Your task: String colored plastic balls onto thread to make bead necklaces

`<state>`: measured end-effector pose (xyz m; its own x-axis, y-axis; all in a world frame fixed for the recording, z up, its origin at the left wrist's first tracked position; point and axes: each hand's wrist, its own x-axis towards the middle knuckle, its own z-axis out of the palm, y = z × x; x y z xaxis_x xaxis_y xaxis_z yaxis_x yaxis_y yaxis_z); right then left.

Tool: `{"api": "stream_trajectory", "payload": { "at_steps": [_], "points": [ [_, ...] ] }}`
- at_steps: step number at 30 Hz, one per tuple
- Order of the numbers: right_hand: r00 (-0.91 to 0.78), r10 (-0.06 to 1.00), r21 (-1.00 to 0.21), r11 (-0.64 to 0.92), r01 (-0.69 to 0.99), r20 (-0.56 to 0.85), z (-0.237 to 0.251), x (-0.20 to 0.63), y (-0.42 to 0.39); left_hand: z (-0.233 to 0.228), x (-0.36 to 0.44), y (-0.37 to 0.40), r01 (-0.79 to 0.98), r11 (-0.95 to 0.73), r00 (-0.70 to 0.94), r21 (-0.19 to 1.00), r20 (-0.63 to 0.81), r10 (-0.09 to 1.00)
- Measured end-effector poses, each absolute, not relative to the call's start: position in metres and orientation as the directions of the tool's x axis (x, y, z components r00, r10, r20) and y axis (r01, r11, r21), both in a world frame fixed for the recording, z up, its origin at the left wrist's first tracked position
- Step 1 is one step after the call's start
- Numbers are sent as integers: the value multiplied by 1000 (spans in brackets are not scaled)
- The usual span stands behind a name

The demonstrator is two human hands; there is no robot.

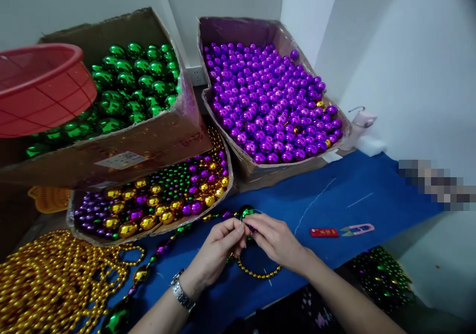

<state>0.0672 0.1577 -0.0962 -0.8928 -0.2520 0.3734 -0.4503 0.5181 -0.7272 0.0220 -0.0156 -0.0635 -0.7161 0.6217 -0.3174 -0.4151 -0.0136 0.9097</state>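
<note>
My left hand (225,237), with a metal watch on its wrist, is closed, thumb and forefinger pinching a thin pale thread. Right beside it my right hand (277,237) is closed too, its fingertips bent over a small purple bead (253,229) on the strand. A shiny green ball (246,211) sits just behind the fingertips. Under both hands a loop of small gold beads (260,275) hangs over the blue cloth (293,289). From the hands a bead strand (162,249) of green, purple and gold runs left, down to a large green ball (117,318).
Boxes of green balls (126,81), purple balls (267,100) and mixed beads (148,205) stand behind. A red basket (44,91) overhangs at left, above heaped gold bead strings (55,284). Pink thread snips (359,230), a red packet (324,233) and loose thread (316,195) lie right.
</note>
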Motion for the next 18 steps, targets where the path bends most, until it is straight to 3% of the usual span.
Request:
{"api": "stream_trajectory", "payload": {
  "at_steps": [6,13,18],
  "points": [
    [-941,-215,-811,480,-336,263,-92,73,157,-64,22,-20,-392,25,-726,920,-326,606],
    [-985,-167,-957,276,-92,47,-102,86,134,-65,22,-18,-343,55,-741,938,-306,598],
    [-990,-117,-933,341,-111,74,-104,80,122,-56,28,-16,-300,136,-719,944,-318,618]
  ]
}}
